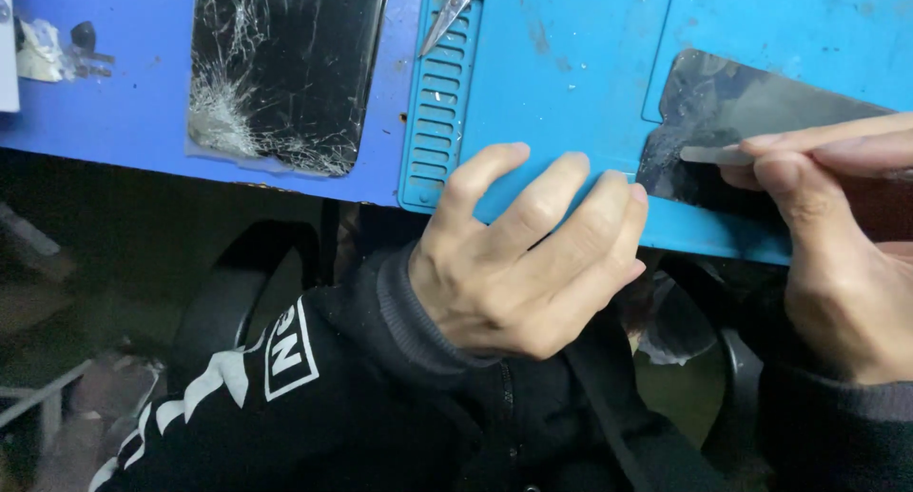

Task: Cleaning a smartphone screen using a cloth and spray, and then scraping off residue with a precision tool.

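Left hand (533, 254): sits at lower centre of the frame, fingers slightly spread and curled over the near edge of the blue work mat (571, 64). The fingertips press flat on the mat; they grip nothing. The little finger ends just beside the corner of the dark panel.

Right hand (837, 235): comes in from the right edge of the frame. Thumb and forefinger are pressed together, pinching a thin pale tool (713, 154). The rest of the tool is hidden inside the hand.

Thin pale tool: its flat tip lies on the left part of the dark panel, pointing toward the left of the frame.

Dark panel (723, 112): a flat, glossy, dark sheet at the right of the frame, lying tilted on the mat, its lower left corner near the mat's front edge. Its surface looks smudged and greyish near the tool tip.

Cracked screen (281, 69): upper left of the frame, a black glass panel lying on the blue table, well apart from both hands. The cracks are densest at its lower left.

Tweezers (452, 7): metal, top centre, lying across the ribbed slotted strip at the mat's left side.

Small parts (57, 50): a little clutter at the far upper left; too small to tell what they are.

Sleeves: dark, with a white printed pattern on the left one, in the lower left.
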